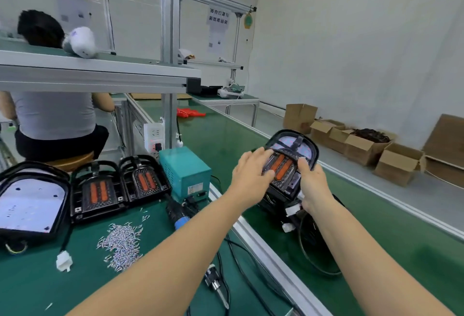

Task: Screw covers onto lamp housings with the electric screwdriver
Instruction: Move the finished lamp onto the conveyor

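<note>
Both hands are being stretched out over the green conveyor belt (251, 145), where a black lamp housing (291, 162) is being held: the left hand (253, 170) is being laid flat, fingers spread, on its cover, while the right hand (312, 180) is being closed around its right edge. An assembly is judged as being fetched or passed on. Next, the electric screwdriver (217, 285) lying on the tabletop (30, 288), and screws (123, 243) from the loose pile, would be needed.
</note>
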A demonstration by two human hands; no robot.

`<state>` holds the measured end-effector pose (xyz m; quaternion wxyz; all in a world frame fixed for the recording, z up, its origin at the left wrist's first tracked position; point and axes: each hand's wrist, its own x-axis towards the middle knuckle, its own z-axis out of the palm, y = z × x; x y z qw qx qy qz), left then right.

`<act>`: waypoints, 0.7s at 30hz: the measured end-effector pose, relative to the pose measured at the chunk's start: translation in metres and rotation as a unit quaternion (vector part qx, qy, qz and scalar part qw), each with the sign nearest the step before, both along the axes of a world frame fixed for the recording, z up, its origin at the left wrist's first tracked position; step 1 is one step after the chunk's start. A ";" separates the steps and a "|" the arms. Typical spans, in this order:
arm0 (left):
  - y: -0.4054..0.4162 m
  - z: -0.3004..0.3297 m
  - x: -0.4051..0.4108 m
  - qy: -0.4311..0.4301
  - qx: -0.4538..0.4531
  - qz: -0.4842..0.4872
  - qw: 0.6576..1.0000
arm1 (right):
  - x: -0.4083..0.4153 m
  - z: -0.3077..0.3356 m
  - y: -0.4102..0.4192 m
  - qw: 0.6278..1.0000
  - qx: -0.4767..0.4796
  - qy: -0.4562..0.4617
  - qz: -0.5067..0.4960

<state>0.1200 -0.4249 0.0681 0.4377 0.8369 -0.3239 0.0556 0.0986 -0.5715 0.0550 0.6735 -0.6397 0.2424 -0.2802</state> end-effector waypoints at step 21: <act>-0.031 -0.045 -0.012 -0.093 0.330 -0.097 0.934 | 0.017 -0.012 -0.037 0.888 -0.318 0.325 -0.072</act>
